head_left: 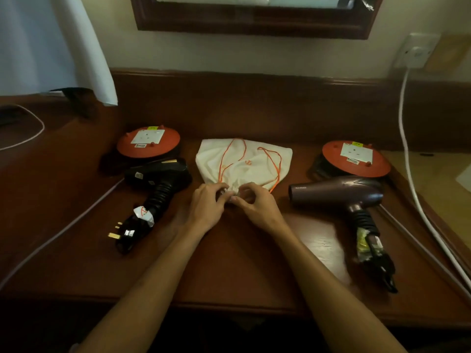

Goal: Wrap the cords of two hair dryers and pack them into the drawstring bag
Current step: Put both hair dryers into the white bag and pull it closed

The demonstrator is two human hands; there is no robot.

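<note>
Matt cloth bag (244, 161) on glossy wooden desk (229, 263)

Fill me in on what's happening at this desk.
A person has both hands on the gathered mouth of a white drawstring bag: left hand and right hand pinch it, apparently to open it. The black hair dryer and purple hair dryer lie either side, cords wrapped, not yet packed.
</note>
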